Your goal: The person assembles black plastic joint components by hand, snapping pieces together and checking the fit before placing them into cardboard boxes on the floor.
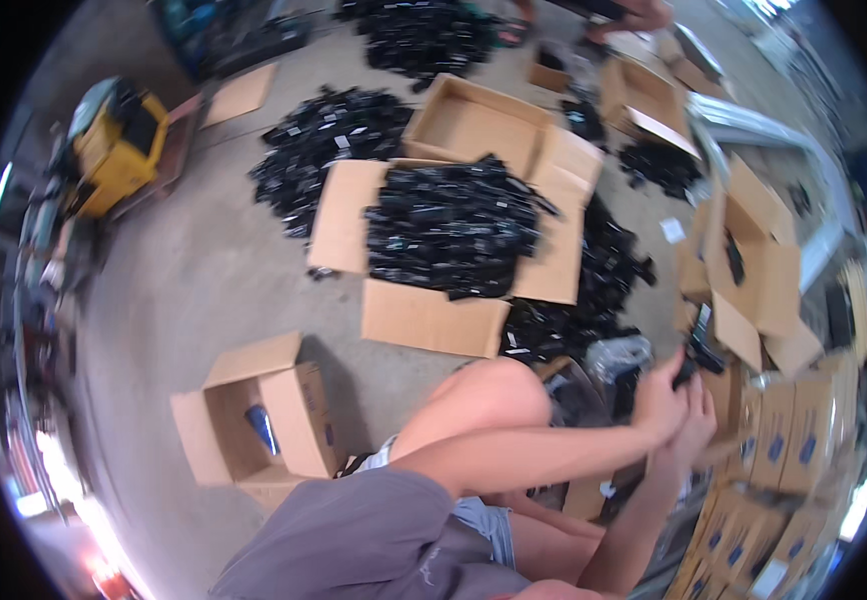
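Note:
Both my arms reach to the right, where my left hand (660, 403) and my right hand (693, 428) close together around the lower end of a dark black piece (702, 352). The piece has a pale strip and sticks up past my fingers; its exact kind is too blurred to tell. Just beyond it stands an open cardboard box (776, 268) with another dark piece (734, 258) inside. Beside my left hand lies a clear plastic bag (619, 355). A large open carton (434, 318) in the middle is heaped with black pieces (454, 228).
Black piles (329, 140) lie on the floor around the carton. An open box (254, 410) holding a blue item stands at lower left. Stacked cartons (784, 430) rise at right near a metal frame (764, 120). A yellow machine (119, 145) stands far left; another person's hand (644, 15) shows at top.

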`<state>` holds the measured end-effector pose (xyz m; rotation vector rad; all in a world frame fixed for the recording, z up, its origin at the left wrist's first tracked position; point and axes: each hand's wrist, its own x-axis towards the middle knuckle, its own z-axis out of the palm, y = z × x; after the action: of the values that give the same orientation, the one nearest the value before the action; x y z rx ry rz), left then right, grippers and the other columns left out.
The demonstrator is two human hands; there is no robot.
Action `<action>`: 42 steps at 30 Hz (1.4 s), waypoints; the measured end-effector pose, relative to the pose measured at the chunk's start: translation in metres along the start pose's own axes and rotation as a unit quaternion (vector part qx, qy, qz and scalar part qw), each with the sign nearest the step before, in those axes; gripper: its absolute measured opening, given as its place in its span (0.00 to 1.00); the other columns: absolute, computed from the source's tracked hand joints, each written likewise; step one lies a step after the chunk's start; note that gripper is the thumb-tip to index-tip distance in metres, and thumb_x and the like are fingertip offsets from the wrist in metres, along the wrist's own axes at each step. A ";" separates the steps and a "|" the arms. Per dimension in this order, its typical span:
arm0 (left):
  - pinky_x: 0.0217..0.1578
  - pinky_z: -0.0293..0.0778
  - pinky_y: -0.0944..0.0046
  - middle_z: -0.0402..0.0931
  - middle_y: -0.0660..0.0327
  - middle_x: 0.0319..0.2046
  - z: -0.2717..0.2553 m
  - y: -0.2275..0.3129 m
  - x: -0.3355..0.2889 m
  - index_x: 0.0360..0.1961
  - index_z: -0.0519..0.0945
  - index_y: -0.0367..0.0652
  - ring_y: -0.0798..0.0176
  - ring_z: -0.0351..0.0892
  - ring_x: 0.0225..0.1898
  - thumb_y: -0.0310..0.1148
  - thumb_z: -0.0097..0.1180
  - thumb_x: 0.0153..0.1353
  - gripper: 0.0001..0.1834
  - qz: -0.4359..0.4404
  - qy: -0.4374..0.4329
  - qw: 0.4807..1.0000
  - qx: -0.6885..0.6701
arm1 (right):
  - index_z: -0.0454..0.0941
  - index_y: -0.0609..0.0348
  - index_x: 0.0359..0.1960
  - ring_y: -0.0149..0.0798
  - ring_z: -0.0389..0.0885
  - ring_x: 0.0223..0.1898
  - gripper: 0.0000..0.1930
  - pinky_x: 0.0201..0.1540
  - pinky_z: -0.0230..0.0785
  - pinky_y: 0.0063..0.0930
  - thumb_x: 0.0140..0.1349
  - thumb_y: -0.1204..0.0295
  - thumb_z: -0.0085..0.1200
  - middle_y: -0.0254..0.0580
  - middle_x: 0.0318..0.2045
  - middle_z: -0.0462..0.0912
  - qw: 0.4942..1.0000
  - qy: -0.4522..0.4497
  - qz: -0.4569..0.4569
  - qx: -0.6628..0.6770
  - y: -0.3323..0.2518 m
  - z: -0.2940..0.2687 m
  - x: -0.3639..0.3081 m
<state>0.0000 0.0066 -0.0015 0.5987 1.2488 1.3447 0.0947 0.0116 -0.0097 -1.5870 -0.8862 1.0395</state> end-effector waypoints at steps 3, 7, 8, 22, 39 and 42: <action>0.43 0.77 0.58 0.79 0.36 0.42 0.017 -0.009 -0.005 0.66 0.69 0.41 0.45 0.85 0.44 0.29 0.57 0.61 0.30 -0.006 -0.004 1.000 0.008 | 0.79 0.68 0.46 0.36 0.81 0.39 0.15 0.43 0.72 0.29 0.71 0.65 0.53 0.46 0.38 0.84 0.989 -0.038 -0.073 -0.122 0.013 -0.033 0.020; 0.40 0.76 0.58 0.82 0.42 0.35 0.010 -0.013 0.000 0.70 0.65 0.51 0.48 0.85 0.36 0.30 0.55 0.61 0.34 -0.022 0.010 1.000 -0.017 | 0.80 0.68 0.39 0.30 0.79 0.32 0.14 0.36 0.71 0.25 0.71 0.65 0.53 0.39 0.32 0.83 0.999 -0.022 -0.045 -0.021 -0.010 0.013 0.004; 0.40 0.76 0.58 0.82 0.42 0.35 0.010 -0.012 0.002 0.70 0.65 0.51 0.48 0.85 0.36 0.30 0.55 0.61 0.34 -0.013 0.006 1.000 -0.015 | 0.80 0.68 0.39 0.30 0.79 0.32 0.14 0.36 0.71 0.25 0.71 0.65 0.53 0.39 0.32 0.83 0.998 -0.020 -0.052 -0.014 -0.011 0.013 0.008; 0.39 0.76 0.63 0.83 0.47 0.33 0.011 -0.010 0.001 0.71 0.64 0.52 0.63 0.82 0.32 0.31 0.55 0.62 0.34 -0.020 -0.023 1.000 -0.004 | 0.81 0.72 0.44 0.33 0.81 0.36 0.14 0.41 0.73 0.27 0.70 0.69 0.54 0.41 0.36 0.85 0.996 -0.005 -0.079 -0.032 -0.003 0.005 0.010; 0.38 0.76 0.62 0.81 0.44 0.32 0.008 -0.017 -0.004 0.71 0.64 0.52 0.56 0.82 0.31 0.28 0.56 0.59 0.36 0.010 -0.043 0.999 0.013 | 0.77 0.67 0.37 0.31 0.80 0.37 0.17 0.40 0.72 0.24 0.71 0.61 0.54 0.41 0.37 0.83 0.974 0.051 -0.125 -0.185 0.018 -0.017 0.026; 0.38 0.76 0.61 0.80 0.43 0.32 0.002 -0.015 -0.007 0.71 0.64 0.53 0.52 0.81 0.30 0.28 0.57 0.58 0.37 0.008 -0.052 0.998 0.026 | 0.76 0.64 0.43 0.33 0.79 0.42 0.18 0.41 0.70 0.23 0.72 0.57 0.51 0.42 0.42 0.81 0.984 0.142 -0.107 0.005 0.007 0.000 0.009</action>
<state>0.0092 -0.0019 -0.0118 0.7081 1.1998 1.2821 0.0982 0.0178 -0.0183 -1.5455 -0.8311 0.6478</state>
